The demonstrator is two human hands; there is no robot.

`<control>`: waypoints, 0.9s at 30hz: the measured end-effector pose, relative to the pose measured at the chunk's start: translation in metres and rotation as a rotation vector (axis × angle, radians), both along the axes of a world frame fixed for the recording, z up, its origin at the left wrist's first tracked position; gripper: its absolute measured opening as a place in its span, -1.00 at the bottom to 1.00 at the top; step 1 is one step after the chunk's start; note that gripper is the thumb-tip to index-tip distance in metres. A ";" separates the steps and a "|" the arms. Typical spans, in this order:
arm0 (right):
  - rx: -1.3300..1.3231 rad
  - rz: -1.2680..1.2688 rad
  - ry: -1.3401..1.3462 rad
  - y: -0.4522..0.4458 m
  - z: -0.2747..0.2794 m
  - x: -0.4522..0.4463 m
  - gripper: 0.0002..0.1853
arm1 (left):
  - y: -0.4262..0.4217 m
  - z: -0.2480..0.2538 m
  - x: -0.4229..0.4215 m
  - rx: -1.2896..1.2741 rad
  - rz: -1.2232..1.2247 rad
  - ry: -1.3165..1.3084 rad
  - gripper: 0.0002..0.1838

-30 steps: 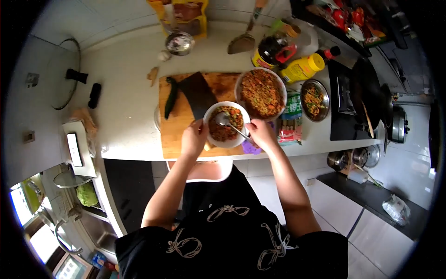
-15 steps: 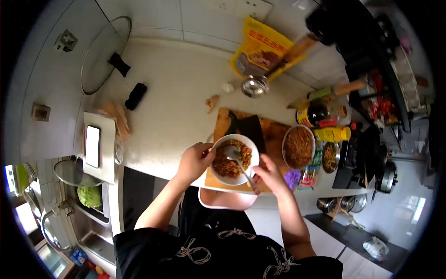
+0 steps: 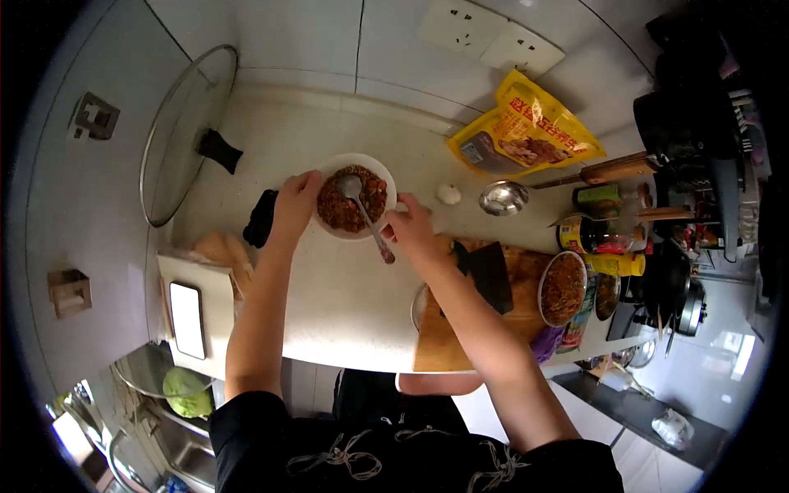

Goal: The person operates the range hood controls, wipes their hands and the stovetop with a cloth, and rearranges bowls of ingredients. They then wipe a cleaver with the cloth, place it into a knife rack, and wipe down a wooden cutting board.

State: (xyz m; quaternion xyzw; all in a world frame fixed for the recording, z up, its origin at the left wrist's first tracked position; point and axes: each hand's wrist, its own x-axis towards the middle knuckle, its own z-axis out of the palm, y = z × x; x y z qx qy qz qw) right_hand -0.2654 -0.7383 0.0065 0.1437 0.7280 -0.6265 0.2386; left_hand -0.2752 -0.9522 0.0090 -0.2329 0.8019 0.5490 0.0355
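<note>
A white bowl (image 3: 355,157) with a chopped reddish-brown and green mix is at the back middle of the counter. My left hand (image 3: 297,201) grips its left rim. My right hand (image 3: 411,228) has its fingers curled at the right rim. A metal spoon (image 3: 366,218) lies in the bowl, its head on the food and its patterned handle sticking out over the near rim, close to my right fingers. Whether the bowl rests on the counter or hangs just above it, I cannot tell.
Right of my right forearm, a dark cleaver-like blade (image 3: 491,278) lies on a wooden cutting board (image 3: 440,349). Beyond are a filled bowl (image 3: 564,287), bottles, a ladle (image 3: 504,198) and a yellow packet (image 3: 530,131). At left are a glass lid (image 3: 177,148) and a phone (image 3: 187,320).
Both hands have carried the bowl with its spoon from above the cutting board, away from my body and leftward over the counter. The camera view has shifted too.
</note>
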 end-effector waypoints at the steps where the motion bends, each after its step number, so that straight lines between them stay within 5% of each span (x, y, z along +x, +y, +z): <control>1: 0.012 -0.011 -0.004 -0.003 -0.002 -0.010 -0.58 | -0.002 -0.002 -0.011 -0.005 -0.004 -0.010 -0.46; 8: 0.053 -0.110 0.113 -0.004 -0.042 -0.057 -0.57 | -0.002 -0.014 -0.067 0.066 -0.097 -0.020 -0.43; 15: 0.025 -0.180 -0.055 0.001 0.001 -0.076 -0.53 | 0.003 -0.041 -0.087 0.254 -0.084 -0.061 -0.45; 17: -0.141 -0.231 -0.080 0.013 -0.016 -0.074 -0.55 | 0.003 -0.058 -0.078 0.358 -0.009 0.020 -0.45; 19: 0.065 -0.229 0.184 0.020 -0.009 -0.055 -0.60 | 0.013 -0.069 -0.052 0.236 0.037 0.297 -0.50; 21: 0.116 -0.231 0.373 0.044 0.011 -0.026 -0.66 | 0.057 -0.002 -0.004 0.048 0.037 0.487 -0.60; 23: -0.013 -0.258 0.502 0.072 0.034 0.014 -0.72 | 0.091 0.014 0.042 -0.055 -0.049 0.590 -0.69; 27: 0.101 -0.476 0.447 0.155 0.049 0.110 -0.80 | 0.182 0.037 0.101 0.229 -0.414 0.558 -0.70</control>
